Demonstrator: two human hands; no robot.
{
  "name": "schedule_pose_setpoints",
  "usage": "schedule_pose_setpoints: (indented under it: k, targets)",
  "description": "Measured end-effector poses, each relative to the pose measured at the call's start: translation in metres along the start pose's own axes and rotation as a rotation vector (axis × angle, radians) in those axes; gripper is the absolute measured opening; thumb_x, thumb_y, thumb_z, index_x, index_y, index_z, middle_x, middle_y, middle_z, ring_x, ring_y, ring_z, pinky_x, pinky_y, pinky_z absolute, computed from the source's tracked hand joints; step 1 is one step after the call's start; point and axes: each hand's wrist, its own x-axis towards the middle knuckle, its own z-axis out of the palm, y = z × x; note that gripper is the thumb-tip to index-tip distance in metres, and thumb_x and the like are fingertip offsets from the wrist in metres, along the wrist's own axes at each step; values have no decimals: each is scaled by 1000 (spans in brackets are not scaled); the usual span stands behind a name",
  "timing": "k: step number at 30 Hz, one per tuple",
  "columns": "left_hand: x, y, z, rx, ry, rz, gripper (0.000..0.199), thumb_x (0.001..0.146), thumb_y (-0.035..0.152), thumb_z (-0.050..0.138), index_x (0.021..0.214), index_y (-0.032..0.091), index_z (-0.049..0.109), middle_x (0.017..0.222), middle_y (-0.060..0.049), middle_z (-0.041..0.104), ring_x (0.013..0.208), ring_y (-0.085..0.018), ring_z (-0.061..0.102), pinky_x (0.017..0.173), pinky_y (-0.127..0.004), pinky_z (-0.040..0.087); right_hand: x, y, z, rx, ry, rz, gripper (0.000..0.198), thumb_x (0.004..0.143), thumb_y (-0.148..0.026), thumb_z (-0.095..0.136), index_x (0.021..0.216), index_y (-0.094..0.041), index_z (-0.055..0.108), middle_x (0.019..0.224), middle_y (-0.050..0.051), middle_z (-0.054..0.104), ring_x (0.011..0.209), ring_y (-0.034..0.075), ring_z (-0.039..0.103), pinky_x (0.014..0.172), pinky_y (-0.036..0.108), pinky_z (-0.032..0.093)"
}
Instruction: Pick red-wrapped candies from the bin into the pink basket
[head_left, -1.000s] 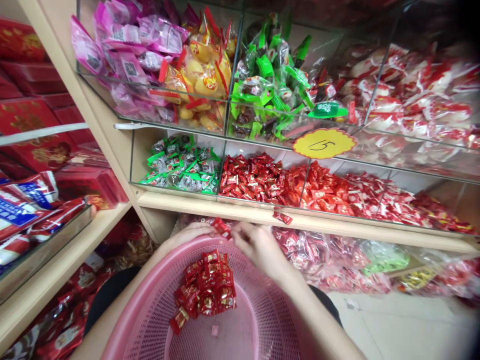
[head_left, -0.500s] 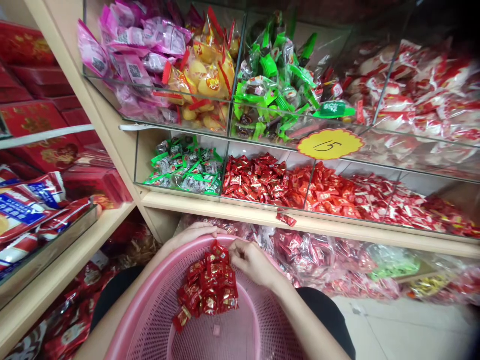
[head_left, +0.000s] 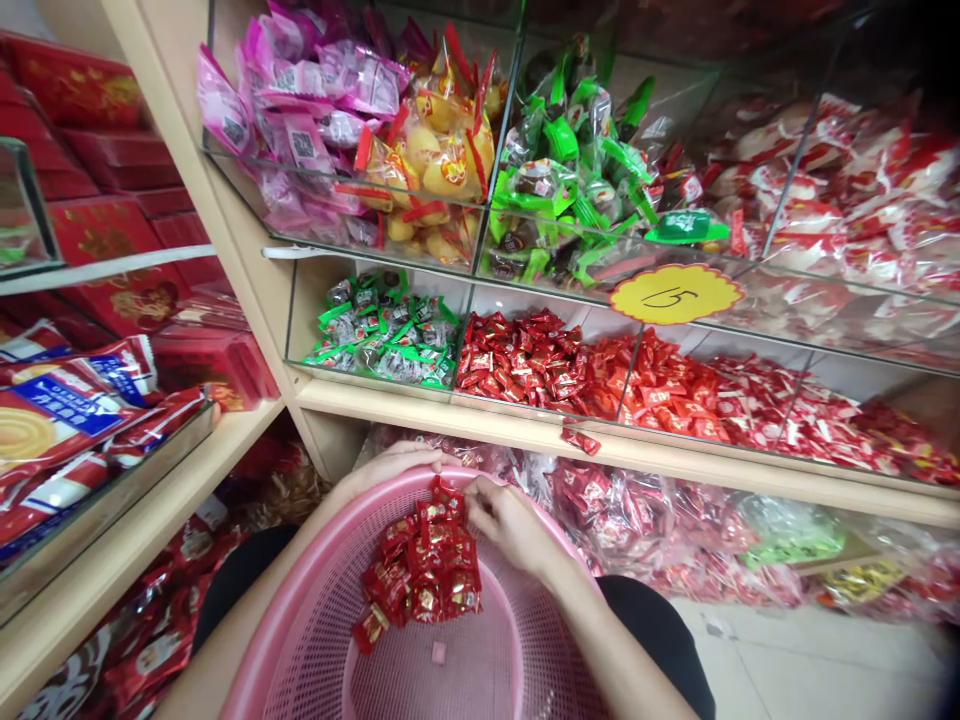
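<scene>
A pink plastic mesh basket [head_left: 300,560] is tilted towards me between my knees. My left hand [head_left: 394,462] lies over its far rim, fingers bent around the edge. A cluster of red-and-gold wrapped candies [head_left: 427,560] rests against the basket's far inner wall, above the round bottom. My right hand [head_left: 491,515] reaches inside from the right with its fingers curled in. Its fingertips are right beside the top candies; whatever they may pinch is hidden.
Ahead, a shelf holds clear bins of red candies [head_left: 521,360], green-wrapped sweets [head_left: 390,325] and larger packets above. A single red candy [head_left: 580,440] lies on the shelf ledge [head_left: 495,420]. Bagged sweets [head_left: 622,500] fill the space below. Snack packs [head_left: 67,410] stand at left.
The view has shifted slightly, so the shelves appear a little farther right. Both hands, the basket and the candies keep nearly the same positions relative to each other.
</scene>
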Motion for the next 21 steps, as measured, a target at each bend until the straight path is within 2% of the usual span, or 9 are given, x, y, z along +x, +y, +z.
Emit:
schedule_pose_setpoints:
  k: [4, 8, 11, 14, 17, 19, 21]
  targets:
    - [-1, 0, 0, 0, -9, 13, 26, 81, 37, 55, 77, 12, 62, 116, -7, 61, 105, -22, 56, 97, -33, 37, 0, -3, -1, 2, 38, 16, 11, 85, -20, 41, 79, -19, 49, 60, -5, 45, 53, 9, 38, 55, 21, 29]
    - [-1, -1, 0, -17, -10, 31, 25, 81, 36, 56, 73, 12, 61, 117, -8, 61, 106, -23, 56, 98, -33, 35, -1, -11, 0, 231, -16, 39, 13, 85, -24, 42, 78, -18, 50, 60, -5, 42, 54, 9, 37, 53, 21, 30]
    - [0, 0, 1, -38, -18, 35, 25, 81, 35, 56, 72, 12, 61, 115, -8, 62, 106, -23, 56, 99, -33, 35, -2, -17, -1, 441, -166, 87, 11, 83, -25, 43, 76, -17, 49, 59, -5, 43, 51, 8, 37, 50, 20, 31]
    - [-1, 2, 3, -74, -25, 33, 24, 81, 34, 57, 71, 12, 60, 114, -8, 62, 107, -23, 56, 99, -33, 34, -5, -18, -2, 506, -398, 138, 8, 77, -19, 45, 70, -17, 49, 53, -7, 44, 47, 7, 37, 46, 20, 30]
    - [-2, 3, 3, -86, -23, 31, 24, 81, 34, 57, 71, 13, 59, 114, -7, 62, 108, -23, 55, 100, -34, 33, -7, -11, -3, 409, -601, 182, 10, 72, -15, 48, 63, -16, 50, 52, -6, 46, 47, 6, 40, 46, 19, 30]
    - [-2, 3, 3, -81, -21, 26, 24, 81, 34, 57, 71, 13, 60, 114, -7, 62, 108, -23, 55, 101, -34, 33, -8, -6, -2, 310, -657, 197, 12, 70, -14, 49, 58, -16, 50, 52, -5, 47, 48, 6, 41, 46, 19, 30]
    - [-2, 3, 3, -78, -20, 16, 25, 81, 35, 57, 71, 13, 60, 114, -7, 62, 108, -23, 55, 101, -34, 33, -8, -2, 0, 251, -656, 201, 13, 70, -14, 49, 56, -16, 49, 52, -5, 48, 49, 6, 42, 46, 19, 31]
